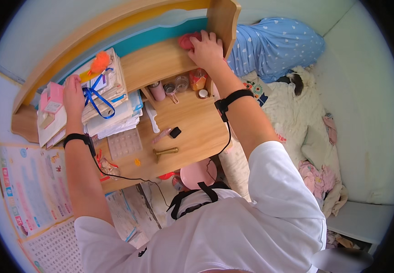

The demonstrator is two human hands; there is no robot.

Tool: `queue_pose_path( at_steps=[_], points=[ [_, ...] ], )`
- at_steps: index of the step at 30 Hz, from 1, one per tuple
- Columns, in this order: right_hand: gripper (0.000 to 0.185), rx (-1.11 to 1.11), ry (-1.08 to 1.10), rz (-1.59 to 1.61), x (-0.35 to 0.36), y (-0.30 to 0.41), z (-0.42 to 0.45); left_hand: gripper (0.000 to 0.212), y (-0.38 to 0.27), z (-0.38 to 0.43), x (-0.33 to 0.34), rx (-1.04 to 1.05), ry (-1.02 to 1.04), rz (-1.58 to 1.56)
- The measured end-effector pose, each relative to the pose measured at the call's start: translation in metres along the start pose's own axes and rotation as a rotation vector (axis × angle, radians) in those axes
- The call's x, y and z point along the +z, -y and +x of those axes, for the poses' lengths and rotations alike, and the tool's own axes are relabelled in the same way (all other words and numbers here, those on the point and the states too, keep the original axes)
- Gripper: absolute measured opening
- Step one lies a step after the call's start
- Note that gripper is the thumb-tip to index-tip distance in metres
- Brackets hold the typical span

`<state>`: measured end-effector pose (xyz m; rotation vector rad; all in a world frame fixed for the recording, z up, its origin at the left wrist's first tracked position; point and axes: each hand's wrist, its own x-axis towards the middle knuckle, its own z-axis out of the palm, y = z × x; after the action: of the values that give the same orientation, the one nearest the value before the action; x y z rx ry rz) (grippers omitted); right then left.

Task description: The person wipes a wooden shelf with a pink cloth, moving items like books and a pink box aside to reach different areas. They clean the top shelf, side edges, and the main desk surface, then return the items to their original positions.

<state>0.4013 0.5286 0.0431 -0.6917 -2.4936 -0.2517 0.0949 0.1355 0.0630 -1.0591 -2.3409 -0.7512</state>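
On the upper shelf [156, 65] of a wooden desk, my right hand [208, 51] presses a crumpled red cloth [187, 41] near the right side panel. The cloth bulges out past my thumb and index finger. My left hand [73, 94] lies at the left on a tall stack of books and papers [120, 73], beside a small pink box [52, 97]. Its fingertips are bunched at the stack's far side, and whether they grip anything is hidden. An orange pompom [100, 62] and a blue ribbon [96, 94] lie on the stack.
Under the shelf stand a pink tumbler [157, 91] and glass jars [181, 83]. The desktop [190, 119] bears a white knife-shaped item [152, 117], a brass-coloured tool [165, 152] and a clear moulded tray [124, 143]. A pink stool [198, 173] is below; a bed [292, 116] adjoins the right.
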Motion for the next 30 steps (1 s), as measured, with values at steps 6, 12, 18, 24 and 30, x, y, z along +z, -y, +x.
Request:
queue_pose_path(
  at_steps=[6,12,18,24,30],
  points=[
    [0.032,0.141,0.065,-0.209,0.054,-0.022,0.03,0.015,-0.013,0.006,0.006,-0.015,0.006,-0.017],
    [0.045,0.256,0.192,-0.128,0.06,-0.009,0.046,0.015,-0.009,0.003,0.005,0.036,0.004,-0.041],
    [0.056,0.396,0.284,-0.019,0.042,0.0,0.059,0.015,-0.008,0.002,0.006,-0.001,0.014,-0.033],
    [0.049,0.305,0.108,-0.008,0.052,-0.002,0.047,0.017,-0.009,0.005,0.007,-0.017,0.016,-0.014],
    [0.024,0.253,-0.011,-0.12,0.072,-0.014,0.046,0.017,-0.012,0.007,0.007,-0.006,0.016,-0.003]
  ],
)
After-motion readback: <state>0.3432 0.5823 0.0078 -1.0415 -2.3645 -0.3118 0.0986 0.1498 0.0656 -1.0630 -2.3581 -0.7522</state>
